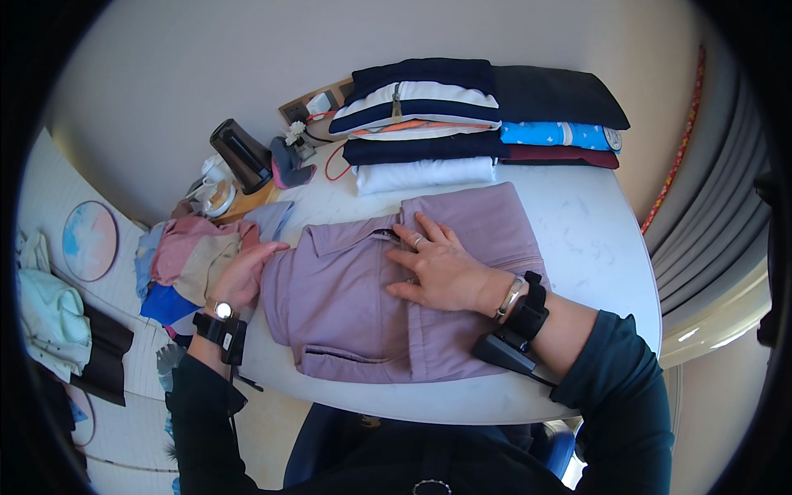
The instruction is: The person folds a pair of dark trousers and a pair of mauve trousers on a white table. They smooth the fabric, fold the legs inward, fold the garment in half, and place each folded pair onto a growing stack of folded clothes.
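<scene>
A mauve jacket (pixel 346 284) lies folded on the white tabletop in front of me, its right part (pixel 476 229) overlapping the middle. My right hand (pixel 436 266) presses flat on the cloth with its fingers spread, near a dark zipper opening. My left hand (pixel 241 275) is at the jacket's left edge, its thumb pointing right along the cloth. The other fingers of that hand are mostly hidden, so I cannot tell whether they grip the fabric. Beside it lies a loose heap of clothes (pixel 204 247) in pink, beige and blue.
Behind the jacket stand stacks of folded clothes (pixel 427 142), navy and white, with a black folded garment (pixel 550 96) at right. A dark brown tumbler-shaped container (pixel 241 154), a white cup (pixel 216 167) and a power strip (pixel 297 111) with a red cable sit at back left. Grey curtains (pixel 711 198) hang at right.
</scene>
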The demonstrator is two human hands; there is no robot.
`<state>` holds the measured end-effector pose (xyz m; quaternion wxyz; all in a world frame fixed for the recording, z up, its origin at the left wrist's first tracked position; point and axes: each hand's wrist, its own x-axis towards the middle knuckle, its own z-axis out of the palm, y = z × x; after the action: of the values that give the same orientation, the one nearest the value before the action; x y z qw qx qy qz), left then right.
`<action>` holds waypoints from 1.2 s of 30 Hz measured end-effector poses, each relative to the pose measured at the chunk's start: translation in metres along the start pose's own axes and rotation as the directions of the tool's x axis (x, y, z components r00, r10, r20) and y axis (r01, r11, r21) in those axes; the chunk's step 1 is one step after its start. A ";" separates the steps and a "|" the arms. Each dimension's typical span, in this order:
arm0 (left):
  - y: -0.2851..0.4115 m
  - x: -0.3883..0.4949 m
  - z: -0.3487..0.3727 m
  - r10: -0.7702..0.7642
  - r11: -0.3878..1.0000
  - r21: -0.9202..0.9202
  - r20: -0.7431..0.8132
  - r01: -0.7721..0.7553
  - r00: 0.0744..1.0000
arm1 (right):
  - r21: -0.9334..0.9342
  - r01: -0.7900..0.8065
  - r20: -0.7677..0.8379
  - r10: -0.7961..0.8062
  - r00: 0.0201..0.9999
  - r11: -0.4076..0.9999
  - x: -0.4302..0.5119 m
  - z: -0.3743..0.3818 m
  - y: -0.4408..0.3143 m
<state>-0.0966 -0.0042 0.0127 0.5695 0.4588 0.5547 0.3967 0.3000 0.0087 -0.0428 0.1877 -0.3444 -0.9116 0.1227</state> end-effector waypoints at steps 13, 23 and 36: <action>-0.030 -0.073 0.044 0.066 0.994 0.082 0.090 -0.073 0.994 | 0.010 0.005 -0.002 -0.005 1.000 1.000 -0.001 -0.001 0.001; 0.028 -0.085 0.129 0.232 0.967 -0.109 0.001 -0.230 0.973 | -0.016 -0.031 0.016 0.031 0.999 0.999 0.000 -0.006 -0.004; 0.045 -0.065 0.193 0.311 0.935 -0.190 0.032 -0.299 0.950 | -0.011 -0.220 -0.153 0.216 0.964 0.975 -0.001 -0.024 -0.025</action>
<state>0.0932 -0.0707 0.0664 0.5578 0.4970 0.4201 0.5151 0.2963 -0.0078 -0.0129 0.2365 -0.4533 -0.8531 0.1034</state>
